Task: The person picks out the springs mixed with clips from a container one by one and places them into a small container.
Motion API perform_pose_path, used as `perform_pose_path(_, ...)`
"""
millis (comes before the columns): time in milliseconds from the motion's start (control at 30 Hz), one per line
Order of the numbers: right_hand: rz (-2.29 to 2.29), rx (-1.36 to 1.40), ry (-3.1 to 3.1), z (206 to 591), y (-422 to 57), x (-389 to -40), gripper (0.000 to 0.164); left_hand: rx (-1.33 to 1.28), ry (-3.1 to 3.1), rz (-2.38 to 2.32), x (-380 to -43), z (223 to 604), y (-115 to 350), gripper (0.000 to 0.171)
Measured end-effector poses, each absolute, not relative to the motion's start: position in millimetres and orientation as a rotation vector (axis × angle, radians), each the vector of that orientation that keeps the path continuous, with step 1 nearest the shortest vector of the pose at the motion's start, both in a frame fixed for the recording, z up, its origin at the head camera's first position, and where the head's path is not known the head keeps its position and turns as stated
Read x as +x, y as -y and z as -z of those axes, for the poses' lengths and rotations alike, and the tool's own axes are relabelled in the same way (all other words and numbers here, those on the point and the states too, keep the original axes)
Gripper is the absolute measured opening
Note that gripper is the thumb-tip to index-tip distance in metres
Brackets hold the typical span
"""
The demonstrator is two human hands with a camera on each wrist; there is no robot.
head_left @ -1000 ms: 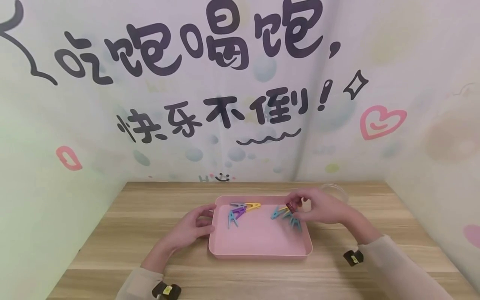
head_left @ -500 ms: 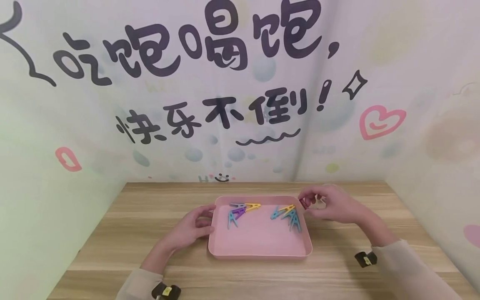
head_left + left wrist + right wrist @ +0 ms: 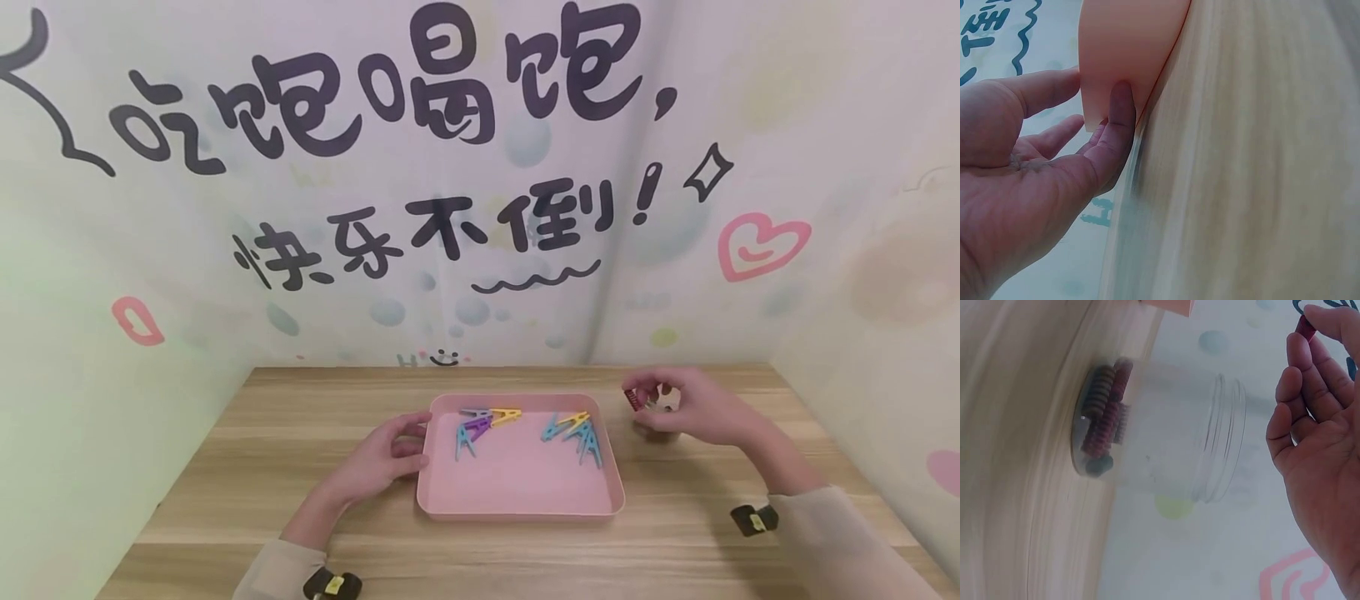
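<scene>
My right hand [image 3: 701,408] pinches a small dark red ridged piece [image 3: 634,400], coil-like, between thumb and index finger. Below that hand stands a clear open-topped jar [image 3: 1166,431], partly hidden by the hand in the head view; similar ridged pieces [image 3: 1102,425] in red and brown lie at its bottom. My left hand [image 3: 382,458] rests its relaxed fingers and thumb against the outside of the left wall of a pink tray [image 3: 517,512]. Inside the tray are two groups of small clothespins: grey, yellow, purple and blue ones [image 3: 480,423] at the left, blue and yellow ones [image 3: 581,433] at the right.
The wooden table [image 3: 480,558] runs back to a printed cloth wall [image 3: 480,325] with large dark lettering. Side walls rise at left and right. A black strap device [image 3: 332,582] sits on the left wrist, another [image 3: 753,520] on the right.
My right hand has moved right, out of the tray and over the jar, carrying the ridged piece away from the right-hand clothespins. The left hand and tray have stayed put.
</scene>
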State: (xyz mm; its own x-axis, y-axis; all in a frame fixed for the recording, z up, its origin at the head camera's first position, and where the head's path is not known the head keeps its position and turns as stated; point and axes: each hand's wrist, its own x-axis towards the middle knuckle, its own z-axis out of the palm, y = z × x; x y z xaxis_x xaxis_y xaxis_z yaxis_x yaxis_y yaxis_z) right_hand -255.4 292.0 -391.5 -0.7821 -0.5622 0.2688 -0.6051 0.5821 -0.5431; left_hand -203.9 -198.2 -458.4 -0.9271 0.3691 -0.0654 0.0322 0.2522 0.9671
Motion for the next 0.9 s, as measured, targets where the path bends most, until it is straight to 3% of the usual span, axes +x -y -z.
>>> perform_pose_path(900,-0.932,0.845,2.683,409.9,-332.3,-273.3,0.031,0.401,-2.255,-1.728,-204.0,460.6,198.5,0.066)
